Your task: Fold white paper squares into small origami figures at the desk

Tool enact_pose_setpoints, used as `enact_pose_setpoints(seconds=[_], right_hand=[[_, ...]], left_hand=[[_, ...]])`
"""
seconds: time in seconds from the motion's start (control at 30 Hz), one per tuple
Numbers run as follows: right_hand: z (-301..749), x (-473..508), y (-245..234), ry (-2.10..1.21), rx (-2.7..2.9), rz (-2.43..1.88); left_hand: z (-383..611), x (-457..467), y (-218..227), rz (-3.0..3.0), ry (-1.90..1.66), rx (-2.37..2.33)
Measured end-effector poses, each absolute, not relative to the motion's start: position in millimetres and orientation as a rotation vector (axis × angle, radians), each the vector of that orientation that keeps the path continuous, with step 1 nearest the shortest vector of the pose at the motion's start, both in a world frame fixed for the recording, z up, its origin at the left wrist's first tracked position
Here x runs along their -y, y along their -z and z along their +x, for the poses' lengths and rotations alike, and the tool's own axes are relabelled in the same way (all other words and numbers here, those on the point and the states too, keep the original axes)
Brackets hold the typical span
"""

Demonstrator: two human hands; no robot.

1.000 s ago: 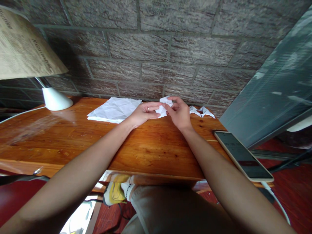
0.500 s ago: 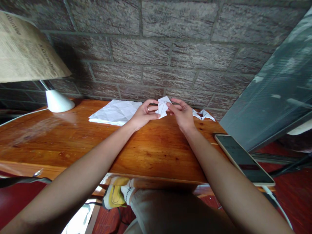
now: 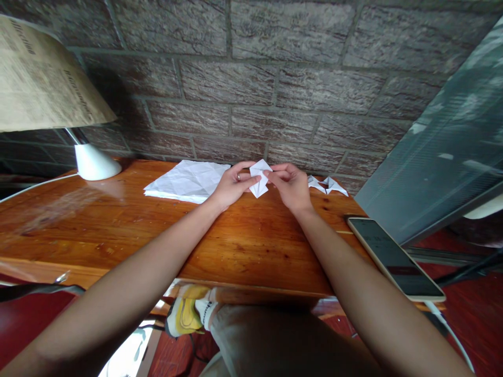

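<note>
Two bare hands hold one small, angular piece of folded white paper (image 3: pixel 257 172) up over the far side of a brown, glossy wooden table (image 3: pixel 251 251).
One lamp with a newsprint-patterned shade (image 3: pixel 51 78) stands at the left, one stack of creased white paper sheets (image 3: pixel 184 179) lies beside the left hand (image 3: pixel 231 188), and one pale-cased, dark-screened phone (image 3: pixel 395 255) lies at the right; white folded-paper pieces (image 3: pixel 333 186), seemingly two, sit just beyond the right hand (image 3: pixel 294 188), partly hidden. The left hand, half curled, pinches the folded paper's left side, thumb in front; the right thumb and forefinger pinch its right edge, the other fingers bent. Wood runs from the hands to the front edge; the grey-brown brick wall (image 3: pixel 251 78) rises close behind.
</note>
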State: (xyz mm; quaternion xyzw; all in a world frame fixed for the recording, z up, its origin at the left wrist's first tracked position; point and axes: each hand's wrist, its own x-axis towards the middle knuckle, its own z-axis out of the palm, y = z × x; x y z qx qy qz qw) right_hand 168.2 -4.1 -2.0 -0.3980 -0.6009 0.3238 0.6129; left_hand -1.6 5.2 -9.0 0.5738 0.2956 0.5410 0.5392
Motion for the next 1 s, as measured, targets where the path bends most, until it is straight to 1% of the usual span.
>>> enact_pose_setpoints(seconds=[0.43, 0.87, 1.0], right_hand=[[165.4, 3.6, 7.4, -0.608, 1.489, -0.935], [162.7, 4.6, 7.5, -0.556, 1.474, -0.936], [165.9, 6.2, 5.3, -0.588, 1.569, -0.921]], left_hand=[[-0.3, 2.1, 0.1, 1.223, -1.344, -0.741], [-1.0, 0.7, 0.8, 1.159, -1.302, -0.717], [-1.8, -0.4, 1.5, 1.172, -1.322, -0.728]])
